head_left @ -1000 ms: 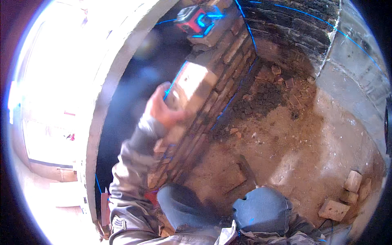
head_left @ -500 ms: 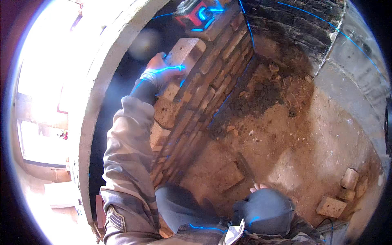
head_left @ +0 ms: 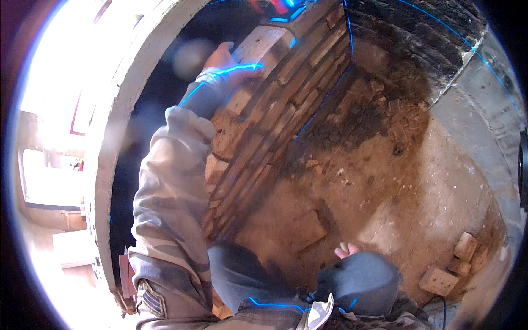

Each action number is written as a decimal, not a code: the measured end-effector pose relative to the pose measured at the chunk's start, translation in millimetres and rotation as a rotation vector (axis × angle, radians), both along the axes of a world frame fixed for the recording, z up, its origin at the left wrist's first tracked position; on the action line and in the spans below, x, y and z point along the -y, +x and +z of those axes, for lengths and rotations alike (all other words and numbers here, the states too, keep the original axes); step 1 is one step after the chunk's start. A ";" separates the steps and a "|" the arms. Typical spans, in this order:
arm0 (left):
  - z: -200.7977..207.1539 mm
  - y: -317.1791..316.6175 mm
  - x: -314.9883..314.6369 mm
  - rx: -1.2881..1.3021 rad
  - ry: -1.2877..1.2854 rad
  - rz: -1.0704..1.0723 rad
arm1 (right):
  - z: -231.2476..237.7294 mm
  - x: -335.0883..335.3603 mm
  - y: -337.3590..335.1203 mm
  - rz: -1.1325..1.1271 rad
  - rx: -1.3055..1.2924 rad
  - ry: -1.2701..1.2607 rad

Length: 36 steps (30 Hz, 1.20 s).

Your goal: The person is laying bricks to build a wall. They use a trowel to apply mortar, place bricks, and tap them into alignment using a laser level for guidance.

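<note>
My left hand (head_left: 224, 69) reaches up to the top of the brick wall (head_left: 286, 91) and grips a pale brick (head_left: 261, 44) there, its thumb on the near side and fingers toward the dark gap. Below the wrist, other bricks (head_left: 226, 135) of the top course show, rough and tan. Low in the middle, only a few fingertips of my right hand (head_left: 346, 251) show past my knee (head_left: 360, 280). The rest of that hand is hidden, and so is anything it may hold. A flat rectangular shape (head_left: 302, 234) lies on the dusty floor near it.
Blue laser lines (head_left: 324, 96) run over the wall, floor and my sleeve. A red device (head_left: 280, 6) glows at the top edge. Several loose bricks (head_left: 440, 280) lie at lower right, and dark rubble (head_left: 363, 118) in the far corner. A pale curved edge (head_left: 107, 165) borders the left.
The view has shifted, so the wall sits further right and the red device is mostly cut off. My left hand stays on the brick. The right fingertips stick up more beside the knee.
</note>
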<state>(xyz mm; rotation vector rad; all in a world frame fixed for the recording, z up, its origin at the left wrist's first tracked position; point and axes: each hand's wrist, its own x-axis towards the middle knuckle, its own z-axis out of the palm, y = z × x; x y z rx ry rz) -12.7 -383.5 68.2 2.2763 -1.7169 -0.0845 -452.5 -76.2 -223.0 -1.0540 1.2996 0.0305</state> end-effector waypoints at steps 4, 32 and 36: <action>5.3 3.6 -2.0 -0.048 0.067 -0.002 | -32.2 -33.4 3.5 -0.212 0.167 -0.117; -107.2 92.7 -98.0 -0.507 -0.365 0.162 | 53.0 143.3 48.8 -0.076 0.109 -0.747; -91.7 57.4 -97.4 -0.553 -0.327 0.130 | 114.0 207.6 61.4 -0.111 0.130 -0.821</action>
